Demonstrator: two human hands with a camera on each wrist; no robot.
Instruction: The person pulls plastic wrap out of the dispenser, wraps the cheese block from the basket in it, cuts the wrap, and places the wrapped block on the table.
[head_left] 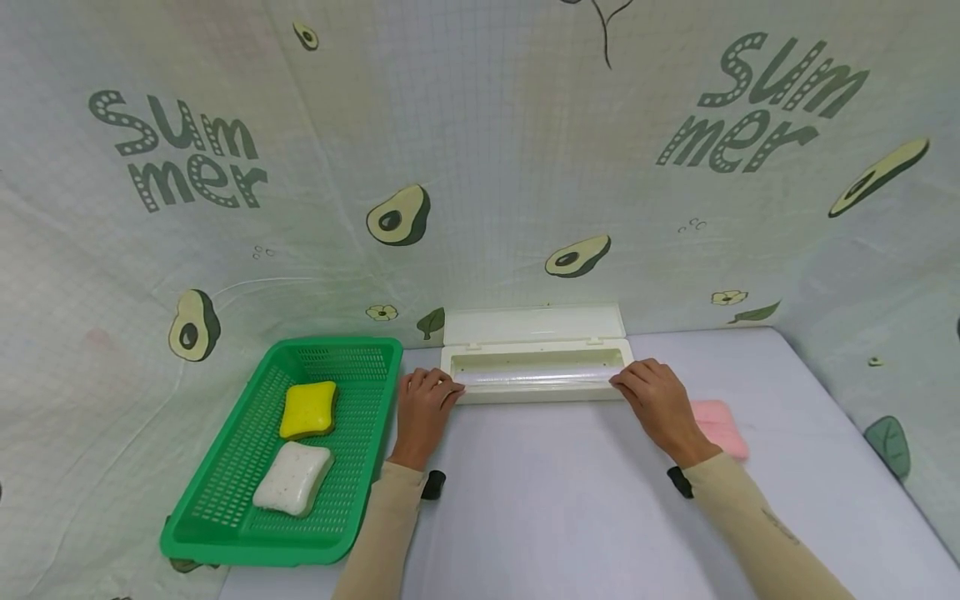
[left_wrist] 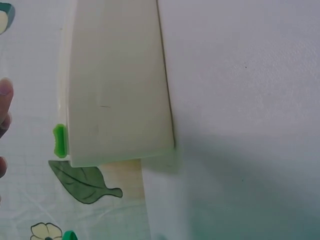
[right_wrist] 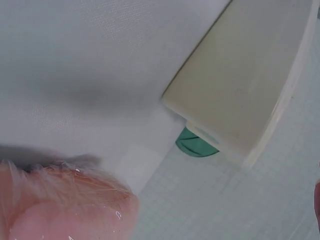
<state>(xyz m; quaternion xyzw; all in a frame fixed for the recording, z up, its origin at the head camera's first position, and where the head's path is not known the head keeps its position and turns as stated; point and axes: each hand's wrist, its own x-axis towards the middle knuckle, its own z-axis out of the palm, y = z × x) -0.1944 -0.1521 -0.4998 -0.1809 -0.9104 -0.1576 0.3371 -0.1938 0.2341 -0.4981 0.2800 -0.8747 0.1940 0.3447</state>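
Observation:
A long white cling film dispenser (head_left: pixel 534 397) lies at the back of the table, its lid (head_left: pixel 532 325) raised against the cloth behind. Inside is a roll of clear cling film (head_left: pixel 540 377). At the left front corner, my left hand (head_left: pixel 425 412) pinches the film's edge between thumb and fingers. My right hand (head_left: pixel 660 408) pinches it at the right front corner. In the left wrist view, only some fingertips (left_wrist: pixel 5 100) show beside the dispenser's outer wall (left_wrist: pixel 117 90). A pink sponge (head_left: pixel 722 427) lies by my right wrist; in the right wrist view, it appears wrapped in film.
On the left stands a green plastic basket (head_left: pixel 262 557) holding a yellow sponge (head_left: pixel 308 409) and a white sponge (head_left: pixel 293 478). A cloth (head_left: pixel 480 167) printed with avocados hangs behind the table. Pale cloth covers the tabletop (head_left: pixel 555 500).

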